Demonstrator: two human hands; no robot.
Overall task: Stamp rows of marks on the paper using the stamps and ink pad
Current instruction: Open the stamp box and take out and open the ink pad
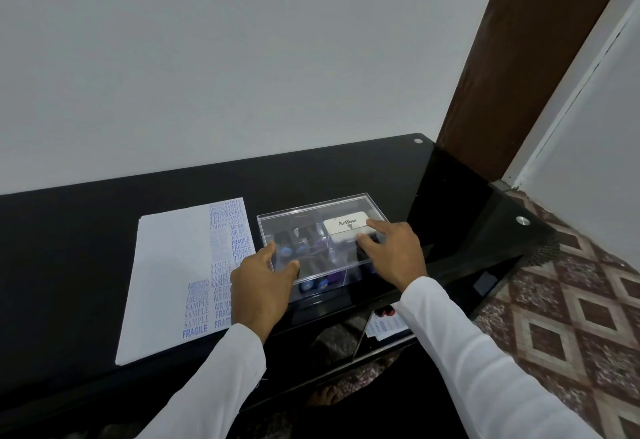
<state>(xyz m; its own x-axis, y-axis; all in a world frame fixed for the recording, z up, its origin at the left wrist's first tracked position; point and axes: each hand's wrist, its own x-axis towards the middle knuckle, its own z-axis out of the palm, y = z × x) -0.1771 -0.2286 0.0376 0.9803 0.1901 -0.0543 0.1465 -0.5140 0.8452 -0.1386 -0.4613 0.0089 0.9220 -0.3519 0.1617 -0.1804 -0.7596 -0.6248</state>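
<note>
A clear plastic box [322,241] with stamps [313,284] and ink pad [346,229] inside rests on the tabletop [104,217], beside the paper [173,265]. Its lid is touched by the left hand [263,283] and right hand [391,251], fingers extended, nothing grasped. It is judged light, rigid, slippery; a grip at the lid's edges is advised.

Paper [166,265]: white, rows of blue and violet stamped words down its right part. Table [86,217]: glossy black, silver studs [418,141]. Box [313,220]: clear. Ink pad [341,231] inside: cream, dark lettering. Stamps [313,284]: blue and purple. Sleeves [485,362]: white. Wall [207,58]: pale grey-white. Door frame [519,58]: dark brown. Floor [571,300]: brown and beige diamond tiles.
</note>
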